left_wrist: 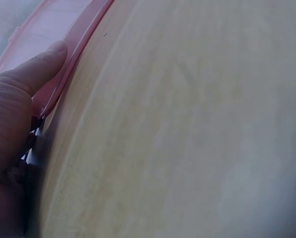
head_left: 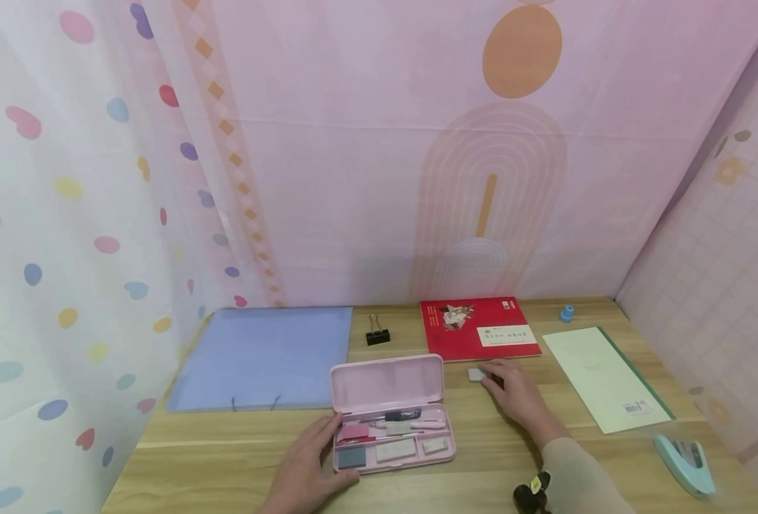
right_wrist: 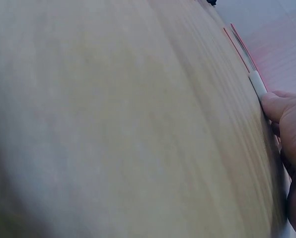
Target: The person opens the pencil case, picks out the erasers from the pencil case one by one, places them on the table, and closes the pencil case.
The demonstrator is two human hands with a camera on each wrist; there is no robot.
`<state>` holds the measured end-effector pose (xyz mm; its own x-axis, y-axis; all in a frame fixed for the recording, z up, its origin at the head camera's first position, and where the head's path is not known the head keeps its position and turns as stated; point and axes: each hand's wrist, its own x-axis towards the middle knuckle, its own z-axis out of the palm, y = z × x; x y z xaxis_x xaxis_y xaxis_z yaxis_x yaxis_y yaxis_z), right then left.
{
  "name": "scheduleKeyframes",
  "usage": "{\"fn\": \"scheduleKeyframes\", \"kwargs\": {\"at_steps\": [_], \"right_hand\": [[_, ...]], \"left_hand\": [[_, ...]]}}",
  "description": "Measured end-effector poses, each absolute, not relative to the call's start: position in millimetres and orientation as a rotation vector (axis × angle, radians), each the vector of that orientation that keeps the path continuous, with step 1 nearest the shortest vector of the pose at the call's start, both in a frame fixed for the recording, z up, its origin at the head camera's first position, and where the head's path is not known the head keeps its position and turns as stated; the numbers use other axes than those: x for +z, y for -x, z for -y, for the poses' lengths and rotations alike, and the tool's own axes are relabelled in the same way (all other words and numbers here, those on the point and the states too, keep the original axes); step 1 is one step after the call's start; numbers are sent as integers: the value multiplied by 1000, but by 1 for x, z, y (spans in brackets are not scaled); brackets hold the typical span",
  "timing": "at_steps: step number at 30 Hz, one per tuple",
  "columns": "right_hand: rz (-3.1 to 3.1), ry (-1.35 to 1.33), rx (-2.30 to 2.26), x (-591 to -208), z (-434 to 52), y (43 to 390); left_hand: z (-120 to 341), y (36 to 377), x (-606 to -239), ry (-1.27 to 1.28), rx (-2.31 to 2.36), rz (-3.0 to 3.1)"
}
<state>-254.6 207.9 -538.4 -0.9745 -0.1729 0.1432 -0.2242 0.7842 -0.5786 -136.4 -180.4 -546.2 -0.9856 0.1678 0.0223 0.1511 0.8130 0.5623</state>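
Counter (head_left: 238,457): wooden, bare strip lying along the near edge and between the two hands; fabric backdrops closing it in at left, back and right.

Left hand (head_left: 305,467): resting on the counter at the near left corner of the pencil case (head_left: 388,414), thumb lying straight along the pink rim, fingers relaxed rather than curled round it. The left wrist view is showing the thumb (left_wrist: 36,69) pressing against the case's edge.

Pencil case: pink, sitting open near the counter's front middle, lid standing back; pens and small erasers lying in its tray.

Stapler (head_left: 686,455): pale blue, lying near the front right corner, well apart from both hands.

Right hand (head_left: 517,396): lying flat to the right of the case, fingers stretched forward, fingertips touching a small white eraser (head_left: 477,374); not gripping it. The right wrist view is showing a fingertip (right_wrist: 274,106) meeting the eraser's end.

Eraser: sitting on bare wood just in front of the red booklet (head_left: 478,328).

Green notebook (head_left: 604,378): lying at an angle on the right.

Blue folder (head_left: 263,357): occupying the far left.

Binder clip (head_left: 377,332): black, standing between folder and booklet.

Small blue object (head_left: 567,313): sitting by the back edge.
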Motion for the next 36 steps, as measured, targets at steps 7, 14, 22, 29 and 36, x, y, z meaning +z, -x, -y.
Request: {"fn": "scheduleKeyframes", "kwargs": {"at_steps": [7,14,22,29,36], "right_hand": [[2882,-320,964,-533,-209,251],[2823,-475,920,-507,-183,224],[2841,-982,817,-493,-118,197],[2875,-1127,700,-508,-91,204],[2916,-1130,701,-509,-84,206]], "left_hand": [[180,136,-549,-256,899,-2972],[180,135,-548,-243,893,-2972],[178,137,-545,-185,876,-2974],[178,137,-548,-205,853,-2987],[179,136,-547,-193,854,-2993]]}}
